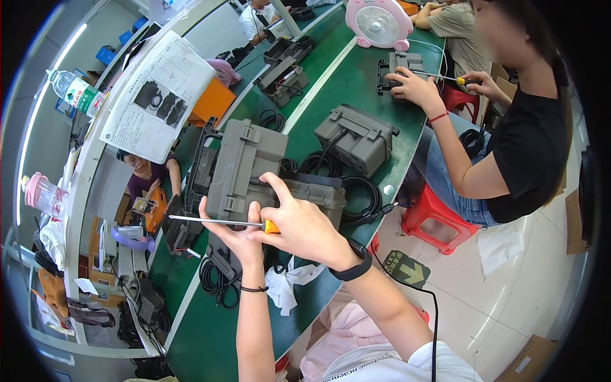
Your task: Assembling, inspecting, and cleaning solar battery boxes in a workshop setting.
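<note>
Holding the probably light, stiff screwdriver [219, 221] by its handle [272, 226] in the right grip [302, 227], spreading the left grip [240, 243] wide against a likely rigid grey box [245, 165].

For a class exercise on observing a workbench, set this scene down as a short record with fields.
Right hand: grips a yellow-handled screwdriver, its shaft pointing left
Left hand: at the near side of a grey case, the shaft crossing it; exact contact unclear
Nearby: second grey case, white cloth
Surface: green table
Co-worker: seated at right on a red stool, holding another screwdriver
Far end: pink fan
</note>
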Motion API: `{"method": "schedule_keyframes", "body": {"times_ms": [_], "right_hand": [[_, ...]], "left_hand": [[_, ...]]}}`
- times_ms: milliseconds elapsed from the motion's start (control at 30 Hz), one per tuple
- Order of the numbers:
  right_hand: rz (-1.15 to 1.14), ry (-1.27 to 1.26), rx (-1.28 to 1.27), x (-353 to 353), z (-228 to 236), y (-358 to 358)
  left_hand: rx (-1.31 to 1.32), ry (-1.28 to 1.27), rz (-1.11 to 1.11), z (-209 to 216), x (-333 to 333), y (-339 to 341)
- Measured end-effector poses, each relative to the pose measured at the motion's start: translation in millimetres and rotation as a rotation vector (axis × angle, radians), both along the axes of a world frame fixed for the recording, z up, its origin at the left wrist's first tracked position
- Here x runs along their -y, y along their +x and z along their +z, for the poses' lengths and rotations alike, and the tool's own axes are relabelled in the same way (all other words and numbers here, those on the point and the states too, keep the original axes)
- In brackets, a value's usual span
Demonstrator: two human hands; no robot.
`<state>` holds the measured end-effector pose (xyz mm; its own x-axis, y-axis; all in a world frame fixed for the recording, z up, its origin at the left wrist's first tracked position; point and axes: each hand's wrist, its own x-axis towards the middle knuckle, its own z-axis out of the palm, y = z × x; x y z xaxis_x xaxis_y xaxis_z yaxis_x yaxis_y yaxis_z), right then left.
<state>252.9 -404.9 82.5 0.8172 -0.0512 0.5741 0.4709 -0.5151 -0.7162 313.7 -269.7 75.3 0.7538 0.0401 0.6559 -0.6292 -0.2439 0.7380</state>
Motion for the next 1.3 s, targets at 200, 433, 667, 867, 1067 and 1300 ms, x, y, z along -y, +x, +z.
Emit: {"method": "schedule_keyframes", "body": {"times_ms": [200,433,667,867,1067,1300], "right_hand": [[0.026,-0.027,-0.046,-2,0,-2],[0.041,-0.008,-0.063,-4,-2,-2],[0.034,-0.004,-0.057,-2,0,-2],[0.0,-0.004,-0.011,-1,-4,0],[0.003,-0.005,-0.003,-4,-6,-3],[0.026,0.067,0.029,-6,-16,-10]], "left_hand": [[0.006,0.02,0.02,2,-3,2],[-0.061,-0.052,-0.003,4,0,-2],[-0.054,-0.054,-0.018,1,-2,-4],[-0.08,-0.056,-0.026,-1,-2,-3],[-0.054,-0.064,-0.028,0,-4,-2],[0.009,0.022,-0.006,0,-6,-1]]}}
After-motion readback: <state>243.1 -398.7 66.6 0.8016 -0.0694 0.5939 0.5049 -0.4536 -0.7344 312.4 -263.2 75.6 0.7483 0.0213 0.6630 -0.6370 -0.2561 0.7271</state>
